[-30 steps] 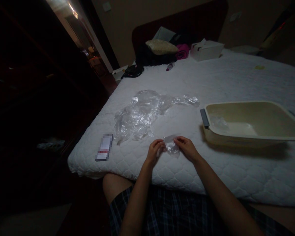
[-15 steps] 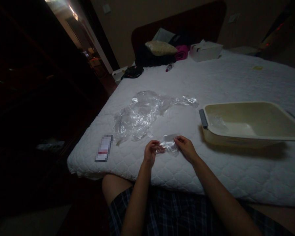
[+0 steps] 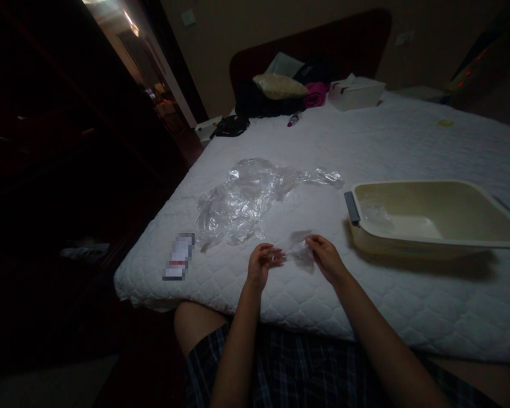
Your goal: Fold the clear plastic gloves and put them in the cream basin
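I sit at the edge of a white quilted mattress [image 3: 408,141]. Both hands hover just above it near the front edge. My left hand [image 3: 261,265] is pinched shut on one end of a small clear plastic bag [image 3: 296,249]. My right hand [image 3: 326,258] grips the bag's other side with closed fingers, so the thin film stretches between them. What is inside the bag, if anything, I cannot make out in the dim light.
A heap of crumpled clear plastic [image 3: 246,198] lies beyond my hands. A small carton [image 3: 178,256] sits to the left near the mattress corner. A beige plastic basin [image 3: 429,218] stands at the right. Cushions, clothes and a white box [image 3: 357,93] crowd the headboard end.
My hands have drawn slightly apart, the left moving a little left and down, stretching the small bag wider between them.
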Action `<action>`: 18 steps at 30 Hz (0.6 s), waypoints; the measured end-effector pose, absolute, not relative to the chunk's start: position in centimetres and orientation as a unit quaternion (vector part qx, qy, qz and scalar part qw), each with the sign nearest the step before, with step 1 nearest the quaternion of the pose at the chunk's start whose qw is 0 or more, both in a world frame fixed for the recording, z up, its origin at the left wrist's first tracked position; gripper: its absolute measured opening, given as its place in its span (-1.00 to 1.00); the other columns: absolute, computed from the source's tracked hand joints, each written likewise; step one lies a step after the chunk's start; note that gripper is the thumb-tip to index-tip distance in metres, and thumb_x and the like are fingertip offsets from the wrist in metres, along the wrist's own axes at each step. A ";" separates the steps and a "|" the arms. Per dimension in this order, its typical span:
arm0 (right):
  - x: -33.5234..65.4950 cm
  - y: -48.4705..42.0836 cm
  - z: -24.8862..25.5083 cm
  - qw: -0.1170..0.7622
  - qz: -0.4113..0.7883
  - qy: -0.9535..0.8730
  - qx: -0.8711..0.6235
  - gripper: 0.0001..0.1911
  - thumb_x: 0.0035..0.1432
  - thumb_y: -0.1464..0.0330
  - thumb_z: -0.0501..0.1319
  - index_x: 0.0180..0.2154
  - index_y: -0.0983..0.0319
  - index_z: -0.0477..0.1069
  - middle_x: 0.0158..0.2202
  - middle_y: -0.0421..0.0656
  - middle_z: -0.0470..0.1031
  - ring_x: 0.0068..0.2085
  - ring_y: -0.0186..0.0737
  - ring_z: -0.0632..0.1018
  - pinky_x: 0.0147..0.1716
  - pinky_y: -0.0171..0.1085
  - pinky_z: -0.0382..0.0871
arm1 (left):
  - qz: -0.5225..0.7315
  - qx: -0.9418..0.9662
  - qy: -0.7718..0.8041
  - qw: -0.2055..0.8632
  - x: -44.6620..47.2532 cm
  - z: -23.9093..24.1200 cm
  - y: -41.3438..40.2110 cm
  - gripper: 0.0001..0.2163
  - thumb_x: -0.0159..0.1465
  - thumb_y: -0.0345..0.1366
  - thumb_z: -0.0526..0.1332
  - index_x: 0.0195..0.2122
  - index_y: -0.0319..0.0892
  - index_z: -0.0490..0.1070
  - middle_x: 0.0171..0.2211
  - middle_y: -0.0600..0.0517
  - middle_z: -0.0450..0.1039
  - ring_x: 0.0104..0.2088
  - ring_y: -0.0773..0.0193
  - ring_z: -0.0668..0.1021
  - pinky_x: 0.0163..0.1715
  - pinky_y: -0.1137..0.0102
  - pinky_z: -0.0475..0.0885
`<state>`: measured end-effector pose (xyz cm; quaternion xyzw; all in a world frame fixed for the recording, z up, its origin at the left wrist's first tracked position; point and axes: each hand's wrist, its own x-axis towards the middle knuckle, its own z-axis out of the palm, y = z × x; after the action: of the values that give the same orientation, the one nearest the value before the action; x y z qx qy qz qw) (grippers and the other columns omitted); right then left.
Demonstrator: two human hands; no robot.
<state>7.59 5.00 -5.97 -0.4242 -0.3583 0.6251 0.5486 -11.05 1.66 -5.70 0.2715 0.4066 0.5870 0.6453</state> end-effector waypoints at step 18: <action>7.0 4.7 -6.2 0.514 0.568 -0.446 -0.463 -0.67 -0.14 0.12 0.29 -0.42 0.23 0.38 -0.54 -0.25 0.37 -0.53 -0.35 0.34 -0.58 -0.37 0.15 | 0.558 0.331 0.435 0.624 -10.0 -5.6 1.3 -0.73 -0.01 -0.18 0.29 -0.37 -0.27 0.41 -0.39 -0.04 0.50 -0.46 0.30 0.53 -0.34 0.35 0.42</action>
<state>6.99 4.71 -6.21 -0.4631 -0.4458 0.5679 0.5140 -10.01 1.31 -5.60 0.3309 0.4353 0.5582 0.6240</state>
